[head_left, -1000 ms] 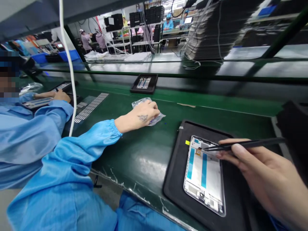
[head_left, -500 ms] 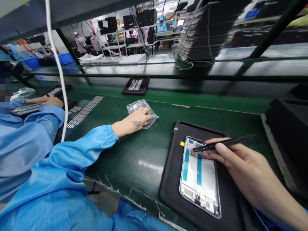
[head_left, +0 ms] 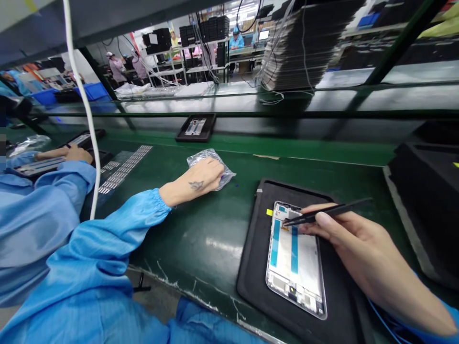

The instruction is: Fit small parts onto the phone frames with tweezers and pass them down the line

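Observation:
My left hand [head_left: 201,176] lies on a clear plastic bag [head_left: 228,176], its fingers curled down and closed on it. The fingertips are hidden, so whether something small is also between them I cannot see. My right hand [head_left: 346,234] grips black tweezers [head_left: 315,216], whose tips point at the upper part of an opened phone frame [head_left: 304,265]. Close to the tips is a small orange flex cable [head_left: 284,226]. Blue strips run along the silvery frame, and a yellow tab sticks out at its upper left. The frame lies on a black foam tray [head_left: 253,267].
Behind the bag stands another black tray [head_left: 182,134] holding a phone frame. Sheets of small labels [head_left: 125,169] lie to the left, near a co-worker's hands [head_left: 77,154]. A white cable [head_left: 84,100] hangs in front. Black foam trays [head_left: 426,200] are stacked at the right.
The view has shifted slightly. My left hand has rolled over a little on the bag, its fingers now more tucked. My right hand keeps the tweezers over the phone frame.

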`<state>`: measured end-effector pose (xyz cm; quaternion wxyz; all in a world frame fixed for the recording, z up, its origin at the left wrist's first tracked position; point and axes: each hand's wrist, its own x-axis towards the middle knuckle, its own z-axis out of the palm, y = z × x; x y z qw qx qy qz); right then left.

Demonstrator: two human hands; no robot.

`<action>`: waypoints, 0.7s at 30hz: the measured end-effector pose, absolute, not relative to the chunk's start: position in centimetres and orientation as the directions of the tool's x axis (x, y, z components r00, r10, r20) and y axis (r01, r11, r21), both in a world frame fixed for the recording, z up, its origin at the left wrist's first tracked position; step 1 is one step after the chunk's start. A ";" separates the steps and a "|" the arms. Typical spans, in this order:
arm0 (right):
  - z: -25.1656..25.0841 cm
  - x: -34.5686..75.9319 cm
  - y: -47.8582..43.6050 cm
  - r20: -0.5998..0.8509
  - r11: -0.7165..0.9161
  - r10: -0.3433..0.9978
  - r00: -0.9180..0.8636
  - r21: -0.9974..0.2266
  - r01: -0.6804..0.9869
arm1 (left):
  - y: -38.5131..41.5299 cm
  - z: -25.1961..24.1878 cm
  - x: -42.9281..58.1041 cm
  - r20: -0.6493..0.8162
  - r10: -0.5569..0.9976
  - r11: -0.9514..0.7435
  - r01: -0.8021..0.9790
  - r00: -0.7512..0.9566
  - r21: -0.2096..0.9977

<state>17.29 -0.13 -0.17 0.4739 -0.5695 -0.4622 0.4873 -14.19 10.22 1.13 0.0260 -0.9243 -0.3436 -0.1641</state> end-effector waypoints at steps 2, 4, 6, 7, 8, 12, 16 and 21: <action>0.0 17.2 -0.1 -0.115 -0.120 0.988 0.102 -0.992 0.045 | 10.0 1.2 -14.1 0.347 0.649 -0.748 0.652 0.677 0.128; -0.1 17.2 -0.2 -0.120 -0.124 0.988 0.100 -0.991 0.039 | 9.4 1.4 -13.5 0.360 0.654 -0.745 0.649 0.665 0.156; -0.2 17.3 -0.2 -0.126 -0.130 0.989 0.082 -0.991 0.043 | 8.5 1.7 -12.5 0.362 0.657 -0.750 0.623 0.661 0.224; -0.2 17.3 -0.2 -0.129 -0.132 0.989 0.074 -0.990 0.046 | 7.9 1.9 -11.8 0.351 0.670 -0.743 0.595 0.655 0.307; -0.2 17.4 -0.2 -0.130 -0.134 0.989 0.072 -0.990 0.047 | 7.4 2.0 -11.1 0.329 0.691 -0.717 0.552 0.644 0.425; 0.4 17.1 -0.2 -0.110 -0.112 0.990 0.084 -0.994 0.020 | 6.1 1.9 -8.2 0.105 0.779 -0.307 0.231 0.618 0.923; 1.6 16.6 0.0 0.003 0.004 0.997 0.077 -1.000 -0.018 | 5.5 1.1 -6.2 -0.077 0.754 0.105 -0.003 0.652 0.994; 2.1 16.4 0.3 0.125 0.121 0.990 0.066 -0.991 0.056 | 5.4 0.2 -5.1 -0.141 0.752 0.274 -0.110 0.644 0.955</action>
